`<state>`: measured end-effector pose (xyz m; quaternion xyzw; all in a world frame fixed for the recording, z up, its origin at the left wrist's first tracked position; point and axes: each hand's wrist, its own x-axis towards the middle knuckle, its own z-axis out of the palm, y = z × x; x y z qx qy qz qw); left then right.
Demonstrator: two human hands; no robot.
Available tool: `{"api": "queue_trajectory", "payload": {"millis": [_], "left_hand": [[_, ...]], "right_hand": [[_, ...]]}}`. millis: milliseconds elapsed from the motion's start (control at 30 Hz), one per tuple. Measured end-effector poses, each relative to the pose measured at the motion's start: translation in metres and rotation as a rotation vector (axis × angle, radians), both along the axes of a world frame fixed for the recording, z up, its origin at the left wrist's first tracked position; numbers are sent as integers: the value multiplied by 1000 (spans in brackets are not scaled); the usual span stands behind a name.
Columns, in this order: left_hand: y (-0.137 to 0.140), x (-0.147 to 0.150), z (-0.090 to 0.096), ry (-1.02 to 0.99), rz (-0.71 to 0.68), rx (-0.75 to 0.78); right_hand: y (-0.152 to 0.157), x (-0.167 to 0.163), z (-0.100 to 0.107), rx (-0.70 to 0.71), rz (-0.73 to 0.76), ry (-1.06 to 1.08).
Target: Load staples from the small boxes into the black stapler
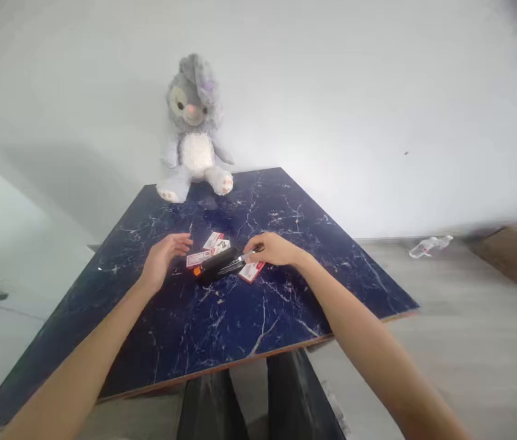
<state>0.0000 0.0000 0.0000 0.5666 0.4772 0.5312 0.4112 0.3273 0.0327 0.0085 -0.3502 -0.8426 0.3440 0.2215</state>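
Note:
My right hand (271,249) is closed on what looks like a pair of scissors (245,256), silver with a dark loop at the fingers. The silver end points left, over a black object (216,264) with an orange tip; its exact kind I cannot make out. To the left of this pile hovers my left hand (167,255), fingers stretched out and slightly apart, holding nothing. Several small red-and-white boxes lie around the black object, among them a flat box (198,258) on the left and another box (252,271) below my right hand.
A grey plush toy (194,131) sits at the far edge of the dark blue marbled table (240,330), against the white wall. On the floor to the right lie clear plastic (430,245) and a brown cardboard piece (510,256). My legs are under the near edge.

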Motion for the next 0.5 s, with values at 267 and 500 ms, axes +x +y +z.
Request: {"api": "queue_trajectory", "payload": {"millis": [267, 500], "left_hand": [[-10, 0, 10, 509, -74, 62], [-29, 5, 39, 902, -375, 94]], "right_hand": [[-5, 3, 7, 73, -76, -53], [-8, 13, 18, 157, -355, -202]]}}
